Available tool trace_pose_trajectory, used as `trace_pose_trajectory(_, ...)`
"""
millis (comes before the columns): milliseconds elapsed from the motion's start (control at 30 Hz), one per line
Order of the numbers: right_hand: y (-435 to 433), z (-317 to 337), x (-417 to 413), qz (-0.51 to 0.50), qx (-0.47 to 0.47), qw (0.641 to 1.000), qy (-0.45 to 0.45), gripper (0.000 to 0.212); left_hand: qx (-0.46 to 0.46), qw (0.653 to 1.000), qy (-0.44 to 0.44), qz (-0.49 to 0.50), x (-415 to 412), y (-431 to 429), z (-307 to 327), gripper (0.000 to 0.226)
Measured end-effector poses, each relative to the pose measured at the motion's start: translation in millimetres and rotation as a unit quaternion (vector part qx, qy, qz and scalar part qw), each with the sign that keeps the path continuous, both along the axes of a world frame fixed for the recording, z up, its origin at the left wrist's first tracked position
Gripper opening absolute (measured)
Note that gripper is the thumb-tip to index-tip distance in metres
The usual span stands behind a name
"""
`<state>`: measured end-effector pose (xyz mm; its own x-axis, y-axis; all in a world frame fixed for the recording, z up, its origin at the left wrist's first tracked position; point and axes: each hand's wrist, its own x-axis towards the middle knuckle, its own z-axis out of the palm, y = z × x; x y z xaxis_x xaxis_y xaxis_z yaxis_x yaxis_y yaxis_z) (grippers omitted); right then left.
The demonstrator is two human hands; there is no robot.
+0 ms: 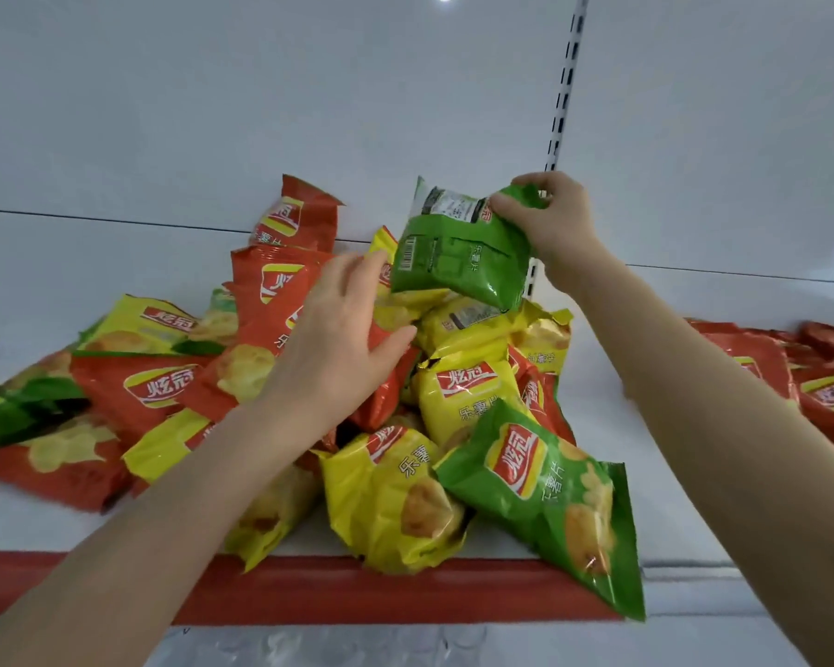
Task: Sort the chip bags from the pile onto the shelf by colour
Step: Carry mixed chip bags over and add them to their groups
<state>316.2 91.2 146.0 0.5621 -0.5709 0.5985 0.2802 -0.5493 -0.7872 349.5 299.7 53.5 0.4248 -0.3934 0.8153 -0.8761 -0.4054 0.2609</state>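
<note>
— Lying nearest, at the shelf (357,589) lip?
— Front bag (540,493), green, against the pile (458,392).
— Further in?
— Left hand (338,329), fingers spread, over red bags (270,291), gripping nothing.
— Beyond?
— Right hand (550,228), pinching green bag (458,252) by its top, raised above the pile's back.

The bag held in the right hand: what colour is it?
The held bag is green, best seen in the head view.
</note>
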Motion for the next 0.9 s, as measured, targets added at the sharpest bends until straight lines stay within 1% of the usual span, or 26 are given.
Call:
trace_pose_trajectory(100, 5.9, 7.5, -14.5, 0.055, 0.03, 0.998, 0.012, 0.032, 0.004, 0.999, -0.04, 0.005, 0.1, -9.1, 13.2, 0.092)
trace_pose_trajectory(167, 14.8, 9.2, -22.1, 0.1, 0.051, 0.993, 0.044, 0.019, 0.038, 0.997, -0.064, -0.006, -1.4, -16.5, 19.7, 0.1)
trace_pose_trajectory(200, 20.0, 9.8, -25.9, 0.119, 0.059, 0.989, 0.065, 0.012, 0.05, 0.996, -0.073, -0.015, -1.1, -19.8, 22.0, 0.1)
trace_pose_trajectory(233, 23.0, 10.6, -28.5, 0.134, 0.068, 0.986, 0.077, 0.01, 0.047, 0.995, -0.083, -0.028, 0.3, -22.6, 23.5, 0.095)
trace_pose_trajectory(300, 20.5, 12.4, -34.2, 0.16, 0.098, 0.98, 0.063, 0.012, -0.001, 0.994, -0.087, -0.058, 4.2, -24.3, 26.7, 0.071)
trace_pose_trajectory(333, 15.7, 12.7, -37.8, 0.16, 0.109, 0.98, 0.044, 0.015, -0.034, 0.994, -0.071, -0.071, 4.6, -22.7, 30.4, 0.059)
trace_pose_trajectory(367, 7.7, 11.4, -40.3, 0.13, 0.091, 0.987, 0.033, 0.019, -0.066, 0.993, -0.05, -0.081, 6.3, -21.0, 34.5, 0.05)
trace_pose_trajectory(400, -1.6, 8.1, -42.4, 0.068, 0.037, 0.996, 0.045, 0.026, -0.093, 0.992, -0.022, -0.086, 7.9, -19.4, 38.5, 0.043)
trace_pose_trajectory(433, -11.2, 1.4, -42.4, 0.0, -0.037, 0.996, 0.081, 0.035, -0.113, 0.99, 0.018, -0.087, 9.5, -18.1, 42.3, 0.038)
trace_pose_trajectory(467, -17.3, -8.2, -41.4, -0.05, -0.103, 0.985, 0.132, 0.046, -0.129, 0.985, 0.065, -0.096, 11.3, -17.7, 45.2, 0.033)
trace_pose_trajectory(500, -21.3, -20.8, -38.3, -0.072, -0.145, 0.968, 0.194, 0.058, -0.145, 0.976, 0.115, -0.116, 12.9, -18.4, 46.7, 0.027)
trace_pose_trajectory(533, -22.6, -33.9, -34.6, -0.068, -0.156, 0.953, 0.251, 0.066, -0.162, 0.963, 0.163, -0.142, 15.3, -19.5, 47.1, 0.021)
trace_pose_trajectory(567, -22.4, -45.5, -30.5, -0.05, -0.145, 0.947, 0.284, 0.067, -0.18, 0.946, 0.209, -0.168, 17.6, -20.8, 46.9, 0.014)
trace_pose_trajectory(600, -21.8, -53.4, -27.2, -0.035, -0.13, 0.949, 0.287, 0.062, -0.195, 0.93, 0.246, -0.19, 18.7, -21.6, 46.8, 0.011)
trace_pose_trajectory(667, -24.5, -53.7, -26.1, -0.037, -0.112, 0.967, 0.228, 0.043, -0.226, 0.908, 0.282, -0.212, 19.4, -21.1, 48.8, 0.017)
trace_pose_trajectory(733, -32.7, -38.7, -35.7, -0.03, -0.086, 0.985, 0.144, 0.027, -0.26, 0.903, 0.265, -0.215, 21.6, -16.7, 54.1, 0.028)
trace_pose_trajectory(800, -39.0, -21.1, -52.9, 0.008, -0.062, 0.996, 0.062, 0.024, -0.291, 0.9, 0.249, -0.209, 24.8, -12.2, 58.9, 0.038)
trace_pose_trajectory(833, -40.5, -14.8, -60.2, 0.036, -0.06, 0.997, 0.026, 0.025, -0.306, 0.893, 0.256, -0.207, 26.5, -12.0, 59.7, 0.039)
trace_pose_trajectory(900, -37.0, -6.5, -69.0, 0.107, -0.061, 0.992, -0.023, 0.027, -0.33, 0.863, 0.316, -0.217, 28.6, -16.2, 59.8, 0.038)
